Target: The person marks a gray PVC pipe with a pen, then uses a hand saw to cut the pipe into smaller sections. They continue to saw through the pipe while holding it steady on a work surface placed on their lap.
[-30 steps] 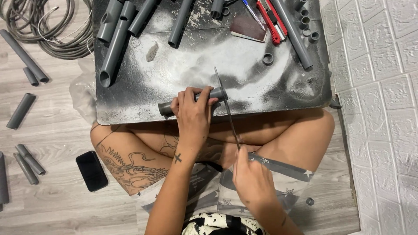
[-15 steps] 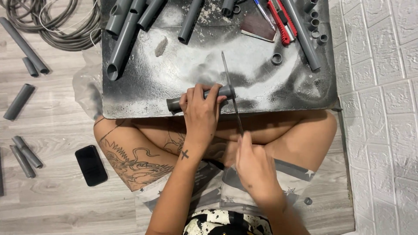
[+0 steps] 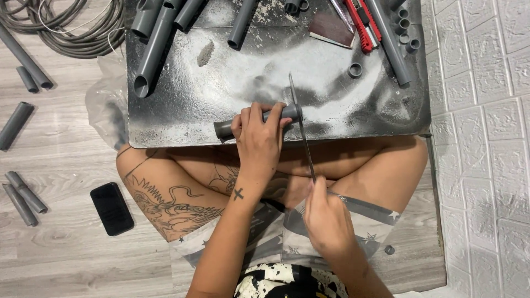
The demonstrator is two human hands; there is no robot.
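Fingers of the left hand (image 3: 259,140) clamp a short grey pipe (image 3: 255,120) at the worktop's (image 3: 182,99) six-o'clock edge. Right hand (image 3: 327,221) grips a thin saw blade (image 3: 302,129), crossing the pipe's three-o'clock end. Black phone (image 3: 112,208) lies at eight o'clock on the floor.

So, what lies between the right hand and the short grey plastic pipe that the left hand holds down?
In the head view, only the thin metal saw blade spans from the right hand to the short grey plastic pipe under the left hand.

Bare tattooed arms, star-print grey shorts (image 3: 353,221)
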